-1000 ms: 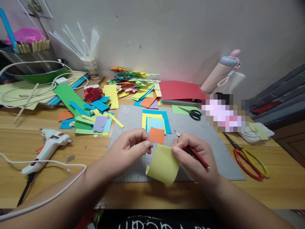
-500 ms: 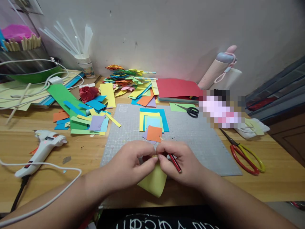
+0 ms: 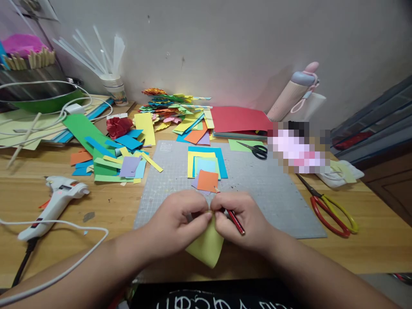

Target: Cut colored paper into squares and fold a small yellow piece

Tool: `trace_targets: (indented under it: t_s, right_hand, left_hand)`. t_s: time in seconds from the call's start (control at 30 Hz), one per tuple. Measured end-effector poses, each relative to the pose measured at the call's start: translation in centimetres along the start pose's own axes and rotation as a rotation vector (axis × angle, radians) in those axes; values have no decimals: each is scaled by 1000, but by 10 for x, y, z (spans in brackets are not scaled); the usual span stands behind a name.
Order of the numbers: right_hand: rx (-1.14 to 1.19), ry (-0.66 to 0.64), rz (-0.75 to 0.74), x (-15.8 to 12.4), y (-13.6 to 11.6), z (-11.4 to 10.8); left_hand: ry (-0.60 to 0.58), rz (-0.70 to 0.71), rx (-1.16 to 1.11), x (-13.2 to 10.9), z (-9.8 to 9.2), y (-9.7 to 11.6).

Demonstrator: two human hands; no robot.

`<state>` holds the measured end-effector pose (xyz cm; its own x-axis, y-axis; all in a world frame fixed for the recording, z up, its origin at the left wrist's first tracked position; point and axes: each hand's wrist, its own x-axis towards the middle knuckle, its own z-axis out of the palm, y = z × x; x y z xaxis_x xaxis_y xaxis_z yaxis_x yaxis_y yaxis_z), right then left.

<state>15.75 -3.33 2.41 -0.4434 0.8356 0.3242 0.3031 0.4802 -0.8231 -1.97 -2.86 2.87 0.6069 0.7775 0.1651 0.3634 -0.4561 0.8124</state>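
A wooden table (image 3: 380,240) spreads beneath and around a person's two bare hands. Under and beyond the hands lies a grey cutting mat (image 3: 264,201). Far beyond the left hand, to its left, stands a metal pot (image 3: 28,81) of wooden sticks; nearer to that hand is a heap of paper scraps (image 3: 106,159), mostly green, blue and yellow.

The left hand (image 3: 186,219) and right hand (image 3: 243,219) meet over the mat's near edge, fingertips close together. Well beyond the right hand, a pink bottle (image 3: 291,98) tilts by the wall and a red sheet (image 3: 238,120) lies flat. A white glue gun (image 3: 54,206) rests left of the left hand; large scissors (image 3: 318,198) with red and yellow handles lie right of the right hand.

Just beyond both hands is a layered stack of paper squares (image 3: 206,165). Between and below the thumbs hangs a yellow paper (image 3: 207,249), its top edge pinched narrowly by both hands. Black-handled scissors (image 3: 257,150) lie beyond the right hand, which also holds a red pencil (image 3: 236,222) between its fingers.
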Motion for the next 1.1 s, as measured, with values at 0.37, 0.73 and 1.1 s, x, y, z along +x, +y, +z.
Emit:
trace_targets:
  t_s: [0.37,0.73,1.1]
  right_hand:
    - [-3,186,149,0,14,-37]
    - [-848,-9,796,4,87,-91]
    - [-19,-99,341,11,36,-41]
  left_hand:
    - [429,-176,-384,-2,-21,-7]
    - [372,-284,-696,9,-10,-19]
    - [239,-325,-609,10,-5,-10]
